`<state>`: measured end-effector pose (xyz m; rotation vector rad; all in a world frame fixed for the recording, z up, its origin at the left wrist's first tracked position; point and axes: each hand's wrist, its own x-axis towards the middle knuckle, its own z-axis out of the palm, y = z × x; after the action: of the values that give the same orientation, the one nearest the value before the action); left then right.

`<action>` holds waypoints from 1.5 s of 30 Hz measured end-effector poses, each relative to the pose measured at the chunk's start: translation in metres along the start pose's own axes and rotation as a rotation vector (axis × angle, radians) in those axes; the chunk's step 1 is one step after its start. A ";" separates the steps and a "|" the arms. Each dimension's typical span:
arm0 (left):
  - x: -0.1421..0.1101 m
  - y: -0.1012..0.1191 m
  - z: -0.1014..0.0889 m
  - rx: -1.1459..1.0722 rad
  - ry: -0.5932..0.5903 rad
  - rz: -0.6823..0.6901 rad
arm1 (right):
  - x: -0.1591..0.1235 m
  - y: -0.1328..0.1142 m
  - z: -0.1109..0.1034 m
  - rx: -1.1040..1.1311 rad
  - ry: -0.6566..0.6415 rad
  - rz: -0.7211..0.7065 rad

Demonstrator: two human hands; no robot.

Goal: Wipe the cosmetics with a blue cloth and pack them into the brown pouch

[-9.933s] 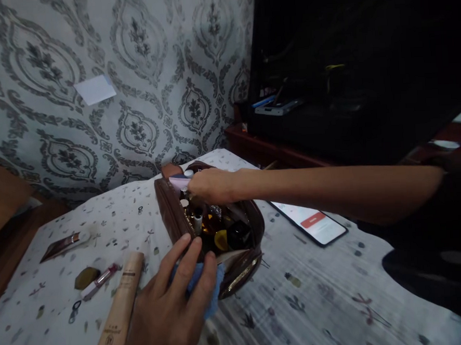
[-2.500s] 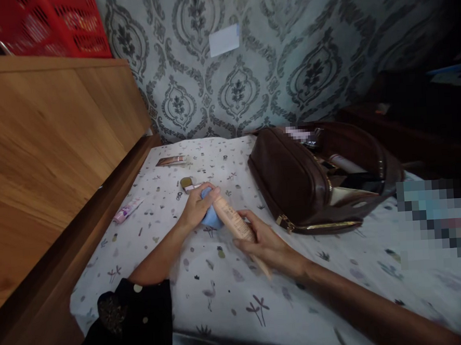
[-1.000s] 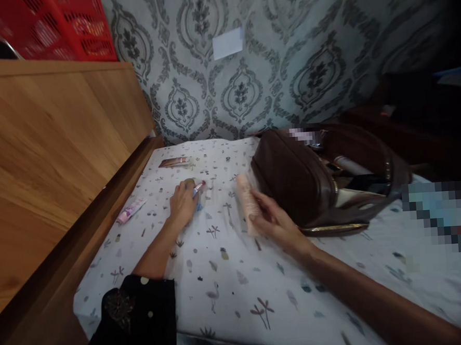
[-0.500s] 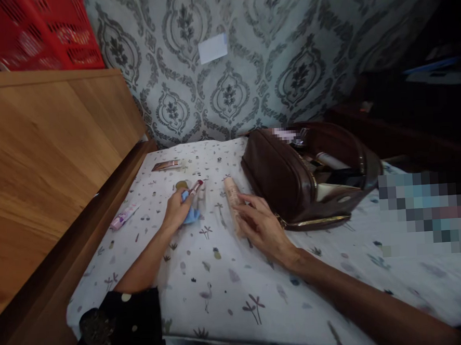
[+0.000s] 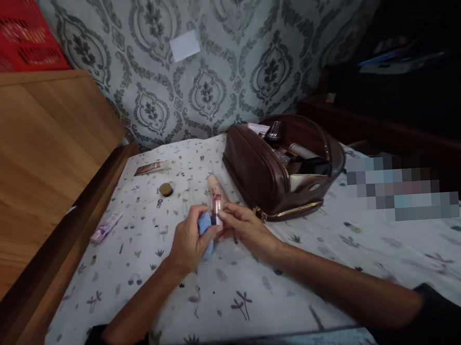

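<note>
In the middle of the patterned cloth, my two hands meet over a small lip gloss tube (image 5: pixel 217 203) with a clear, reddish end and a dark band. My left hand (image 5: pixel 187 240) is closed around a blue cloth (image 5: pixel 204 222) and the tube's lower part. The fingertips of my right hand (image 5: pixel 249 229) pinch the tube from the other side. Just beyond it lies a peach-coloured tube (image 5: pixel 212 183), partly hidden behind the gloss and my fingers. A round olive-coloured item (image 5: pixel 166 189) rests to the left.
An unzipped brown bag (image 5: pixel 253 166) full of cosmetics stands at the right. On the left lie a brownish flat tube (image 5: pixel 147 169) and a pink-purple tube (image 5: pixel 103 229). A wooden panel (image 5: pixel 45 147) borders the left side; a patterned wall (image 5: pixel 205 90) rises behind.
My right hand has left the peach tube and come to the lip gloss. My left hand has moved right with the blue cloth and gloss, uncovering the round item. The view has shifted right.
</note>
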<state>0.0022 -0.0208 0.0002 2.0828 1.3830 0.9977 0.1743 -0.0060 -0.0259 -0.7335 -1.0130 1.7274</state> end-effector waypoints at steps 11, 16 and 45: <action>-0.005 -0.005 0.011 0.335 0.188 0.597 | -0.004 0.004 0.008 0.129 -0.040 0.096; 0.001 -0.014 0.004 0.313 0.333 0.360 | -0.008 0.008 0.009 0.037 -0.211 0.157; 0.007 -0.016 -0.017 0.112 0.293 0.397 | -0.010 0.005 0.003 0.082 -0.247 0.155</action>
<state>-0.0187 -0.0087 0.0019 2.4300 1.1988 1.4644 0.1727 -0.0173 -0.0287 -0.5679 -1.0664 2.0186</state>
